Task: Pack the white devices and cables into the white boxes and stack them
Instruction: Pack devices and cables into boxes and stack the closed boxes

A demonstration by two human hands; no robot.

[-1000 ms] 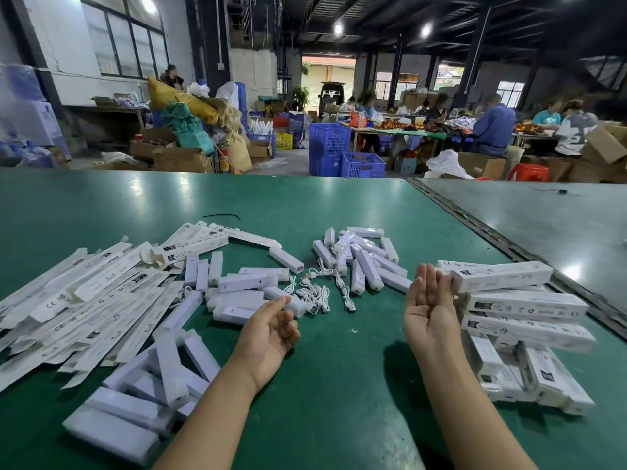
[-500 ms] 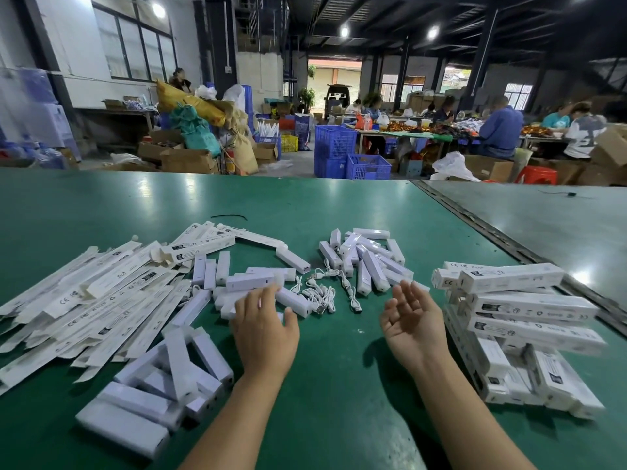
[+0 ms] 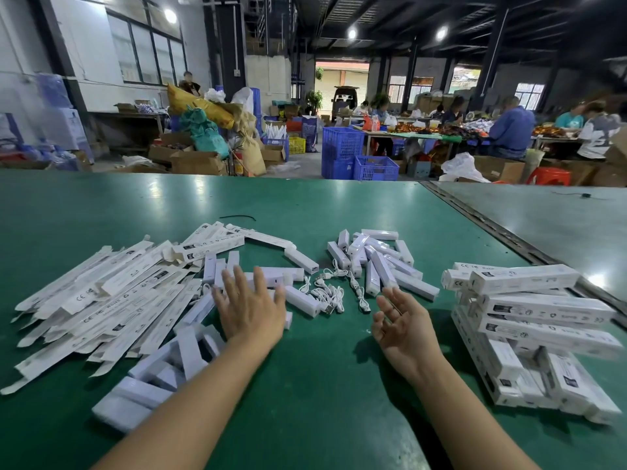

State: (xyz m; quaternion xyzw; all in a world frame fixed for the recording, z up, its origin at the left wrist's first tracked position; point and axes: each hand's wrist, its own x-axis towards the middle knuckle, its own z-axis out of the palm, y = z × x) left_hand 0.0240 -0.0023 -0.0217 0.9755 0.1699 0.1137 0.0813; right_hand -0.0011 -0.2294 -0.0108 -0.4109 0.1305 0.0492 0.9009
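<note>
Left of the cable tangle [image 3: 330,293], the left hand [image 3: 249,312] hovers flat and empty over loose white devices [image 3: 302,300], the right hand [image 3: 405,325] lies open right of it, where a careless sweep could topple the stacked boxes [image 3: 546,308].

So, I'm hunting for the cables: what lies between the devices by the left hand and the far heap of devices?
In the head view, a loose tangle of white cables lies there, between the devices at the left hand and the far heap.
</note>
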